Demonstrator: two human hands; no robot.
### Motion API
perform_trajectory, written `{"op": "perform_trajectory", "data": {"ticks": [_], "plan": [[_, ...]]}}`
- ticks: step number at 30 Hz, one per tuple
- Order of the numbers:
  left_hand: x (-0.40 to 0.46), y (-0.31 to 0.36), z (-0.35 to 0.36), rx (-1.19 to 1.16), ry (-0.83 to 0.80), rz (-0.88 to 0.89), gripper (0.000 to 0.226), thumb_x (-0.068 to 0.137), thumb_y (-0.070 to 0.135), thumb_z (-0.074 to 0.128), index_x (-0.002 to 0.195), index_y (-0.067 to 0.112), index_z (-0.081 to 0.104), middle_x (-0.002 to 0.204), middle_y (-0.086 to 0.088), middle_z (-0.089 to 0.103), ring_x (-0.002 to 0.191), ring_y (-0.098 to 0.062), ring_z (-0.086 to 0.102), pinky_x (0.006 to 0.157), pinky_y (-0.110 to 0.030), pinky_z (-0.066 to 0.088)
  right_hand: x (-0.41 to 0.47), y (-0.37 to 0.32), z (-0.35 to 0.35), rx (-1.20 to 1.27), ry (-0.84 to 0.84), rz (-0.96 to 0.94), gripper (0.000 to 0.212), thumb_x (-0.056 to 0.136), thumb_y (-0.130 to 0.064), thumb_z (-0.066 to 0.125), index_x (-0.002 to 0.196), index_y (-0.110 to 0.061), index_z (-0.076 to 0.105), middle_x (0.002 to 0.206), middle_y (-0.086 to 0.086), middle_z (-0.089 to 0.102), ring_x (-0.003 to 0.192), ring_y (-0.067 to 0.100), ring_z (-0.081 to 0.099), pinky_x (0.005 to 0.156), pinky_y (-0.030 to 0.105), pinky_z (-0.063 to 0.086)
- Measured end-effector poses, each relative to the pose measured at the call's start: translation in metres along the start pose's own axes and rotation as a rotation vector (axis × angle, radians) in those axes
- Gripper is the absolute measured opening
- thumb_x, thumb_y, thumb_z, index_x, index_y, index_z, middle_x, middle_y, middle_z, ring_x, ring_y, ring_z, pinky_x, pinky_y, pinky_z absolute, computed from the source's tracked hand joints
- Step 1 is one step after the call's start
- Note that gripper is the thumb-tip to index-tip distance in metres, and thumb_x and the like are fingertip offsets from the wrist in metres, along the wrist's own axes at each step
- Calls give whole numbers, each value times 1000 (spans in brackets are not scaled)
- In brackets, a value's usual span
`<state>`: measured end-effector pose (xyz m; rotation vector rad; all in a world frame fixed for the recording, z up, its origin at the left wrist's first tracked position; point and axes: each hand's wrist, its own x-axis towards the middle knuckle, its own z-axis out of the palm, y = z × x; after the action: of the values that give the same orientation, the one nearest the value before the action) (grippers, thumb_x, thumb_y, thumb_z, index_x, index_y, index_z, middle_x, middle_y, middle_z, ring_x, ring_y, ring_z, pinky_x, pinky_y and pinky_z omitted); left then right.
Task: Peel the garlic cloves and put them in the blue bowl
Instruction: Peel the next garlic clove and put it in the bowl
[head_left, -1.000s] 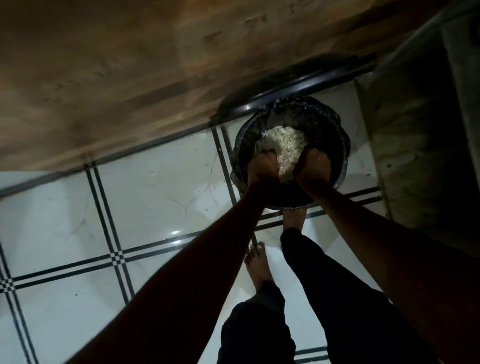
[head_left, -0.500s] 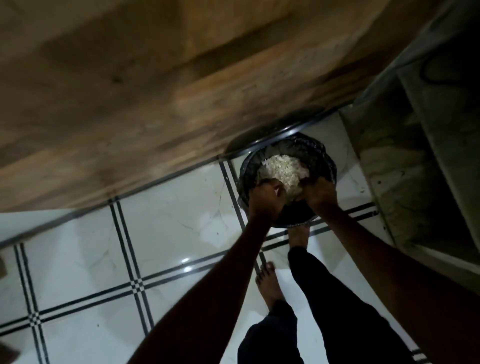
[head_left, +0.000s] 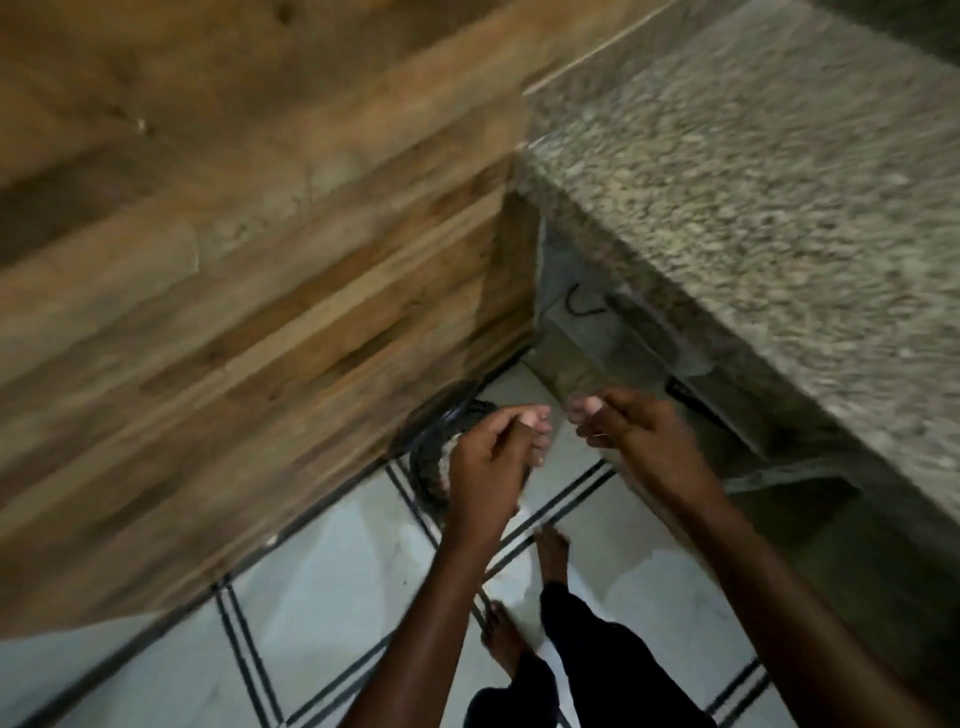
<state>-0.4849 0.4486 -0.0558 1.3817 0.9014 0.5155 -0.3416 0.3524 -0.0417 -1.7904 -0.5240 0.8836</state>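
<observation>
Motion blur smears the whole head view. My left hand (head_left: 493, 452) and my right hand (head_left: 639, 431) hang side by side in the air, a small gap between them. Both have loosely curled fingers with nothing visible in them. Below my left hand stands a round bin with a black liner (head_left: 428, 457), mostly hidden by that hand. A sliver of pale garlic skins (head_left: 448, 460) shows inside it. No garlic cloves and no blue bowl are in view.
A wood-grain cabinet side (head_left: 234, 286) fills the left. A speckled granite counter (head_left: 753, 182) juts out at the upper right, with a dark recess beneath it. White floor tiles with black lines (head_left: 337, 597) lie below, with my bare feet (head_left: 553, 551) on them.
Both hands have lifted out of the bin and drawn apart. The view has swung upward, bringing the counter into sight and leaving the bin mostly covered.
</observation>
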Motion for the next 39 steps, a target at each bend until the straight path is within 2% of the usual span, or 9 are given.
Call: {"op": "perform_trajectory", "data": {"ticks": [3, 7, 12, 17, 28, 31, 33, 36, 39], "plan": [[-35, 53, 53, -61, -117, 22, 20, 99, 27, 57, 100, 24, 77, 91, -3, 77, 83, -16, 72, 69, -24, 57, -59, -32, -71, 2, 145, -71, 20, 101, -26, 59, 98, -19, 78, 88, -4, 78, 82, 12, 74, 70, 17, 55], [-79, 100, 142, -80, -306, 31, 21, 102, 18, 56, 104, 19, 77, 95, -5, 77, 86, -18, 72, 72, -28, 58, -134, -42, -170, 26, 331, -91, 21, 101, -28, 58, 99, -20, 77, 89, -4, 78, 84, 16, 74, 74, 38, 59], [-137, 127, 277, -90, -530, 14, 21, 102, 11, 54, 100, 11, 74, 88, -8, 75, 79, -17, 69, 68, -24, 57, -214, -16, -290, 165, 561, -59, 22, 102, -12, 54, 100, -3, 74, 88, 15, 76, 85, 37, 71, 79, 44, 58], [-199, 120, 419, -49, -678, -24, 22, 102, 13, 54, 100, 9, 76, 89, -12, 76, 78, -21, 71, 69, -27, 59, -282, 34, -411, 185, 746, -20, 22, 102, -8, 54, 96, -2, 74, 84, 18, 75, 73, 25, 69, 70, 33, 57], [-249, 52, 636, 206, -861, -123, 16, 99, 19, 60, 100, 15, 76, 94, -10, 76, 81, -19, 71, 69, -31, 58, -342, 164, -562, 196, 995, 220, 21, 98, -9, 57, 92, -2, 76, 77, 12, 74, 67, 23, 70, 67, 37, 59], [-244, 29, 664, 472, -897, 75, 23, 95, 20, 67, 116, 13, 73, 112, -10, 72, 101, -22, 68, 87, -37, 56, -335, 193, -585, -23, 1069, 310, 14, 94, -11, 64, 92, -9, 77, 83, 8, 76, 77, 25, 72, 76, 39, 58], [-238, 18, 672, 765, -960, 395, 33, 93, 19, 67, 123, 8, 68, 122, -12, 65, 113, -27, 62, 98, -36, 48, -326, 202, -598, -153, 1098, 359, 12, 90, -12, 66, 95, -15, 76, 86, 5, 75, 80, 26, 72, 78, 38, 57], [-233, 7, 673, 1103, -981, 780, 30, 86, 17, 64, 114, 5, 65, 118, -14, 58, 111, -34, 51, 93, -41, 41, -305, 209, -616, -283, 1039, 437, 21, 88, -13, 66, 107, -19, 73, 97, 7, 74, 91, 29, 70, 80, 35, 55], [-230, 7, 667, 1070, -972, 840, 24, 85, 7, 59, 108, 3, 65, 115, -14, 60, 107, -34, 51, 91, -44, 43, -291, 215, -624, -477, 952, 483, 17, 89, -14, 66, 106, -15, 70, 108, 12, 64, 100, 33, 64, 78, 33, 48]]}}
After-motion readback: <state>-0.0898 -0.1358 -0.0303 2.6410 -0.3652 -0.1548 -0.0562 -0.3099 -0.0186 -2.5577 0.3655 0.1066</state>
